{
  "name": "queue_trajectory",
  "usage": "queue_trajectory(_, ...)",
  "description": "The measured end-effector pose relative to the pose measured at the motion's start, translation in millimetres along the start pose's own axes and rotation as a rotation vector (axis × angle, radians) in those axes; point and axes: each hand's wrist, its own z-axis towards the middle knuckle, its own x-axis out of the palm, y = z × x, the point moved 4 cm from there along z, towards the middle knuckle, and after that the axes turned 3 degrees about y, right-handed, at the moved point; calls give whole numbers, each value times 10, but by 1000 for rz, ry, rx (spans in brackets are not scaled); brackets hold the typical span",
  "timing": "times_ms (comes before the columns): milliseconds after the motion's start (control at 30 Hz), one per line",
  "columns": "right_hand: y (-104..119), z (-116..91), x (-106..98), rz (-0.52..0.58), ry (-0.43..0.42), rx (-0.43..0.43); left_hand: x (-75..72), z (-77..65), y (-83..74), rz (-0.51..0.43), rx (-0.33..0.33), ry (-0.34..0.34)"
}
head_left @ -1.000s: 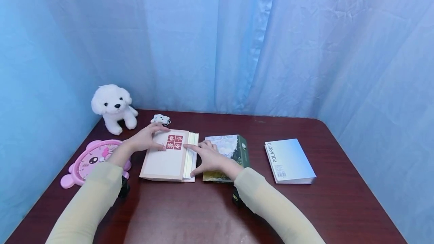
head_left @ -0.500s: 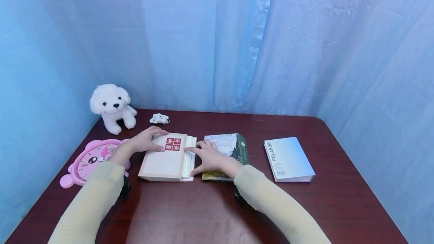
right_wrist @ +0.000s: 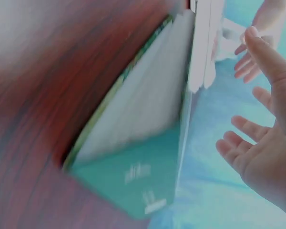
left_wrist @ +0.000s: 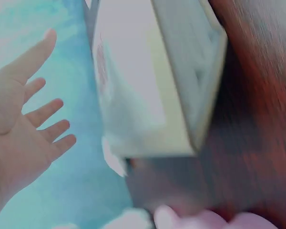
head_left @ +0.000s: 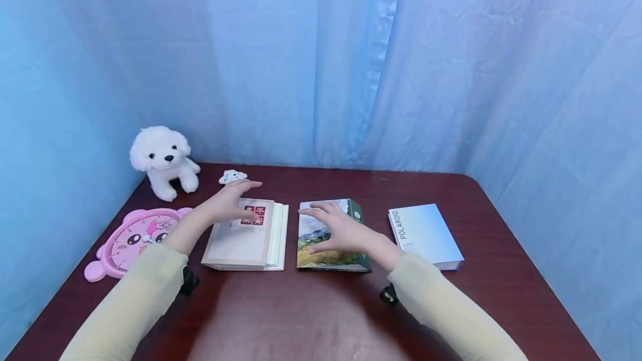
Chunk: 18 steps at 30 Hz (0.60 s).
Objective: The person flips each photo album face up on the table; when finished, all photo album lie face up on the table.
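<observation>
On the left of the table lies a thick cream photo album (head_left: pixel 236 247) with red squares of characters on its cover and its pages fanned toward the right. My left hand (head_left: pixel 225 205) is above that album, fingers spread and holding nothing; the left wrist view shows the hand (left_wrist: pixel 24 119) apart from the cover. Beside it lies a green-spined album (head_left: pixel 308 259) with a landscape picture on the front. Over this one my right hand (head_left: pixel 343 231) is raised with fingers apart; in the right wrist view the green spine (right_wrist: pixel 133 176) is clear of the fingers.
A blue-white album (head_left: pixel 433 233) lettered POLAROID lies to the right. At the back left sit a white plush dog (head_left: pixel 163 155) and a small white dog trinket (head_left: pixel 230 176). A pink bear-shaped clock (head_left: pixel 125 249) lies at the left edge. Curtains (head_left: pixel 271 71) hang behind the table.
Both hands have come off the cream album. My right hand has moved right, over the landscape album; my left hand has lifted slightly. Earlier the cream album was shifted slightly toward me.
</observation>
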Motion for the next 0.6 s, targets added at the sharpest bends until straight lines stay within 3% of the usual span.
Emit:
queue_trajectory(133,-114,-223,-128,-1,-31,18,21,51,-261,57,53,-37)
queue_trajectory(267,-224,-408,-209,7,-63,38,74,100,-502,56,79,-42)
queue_trajectory(600,-511,-786,-204,-2,-142,68,371,286,-947,13,97,-31)
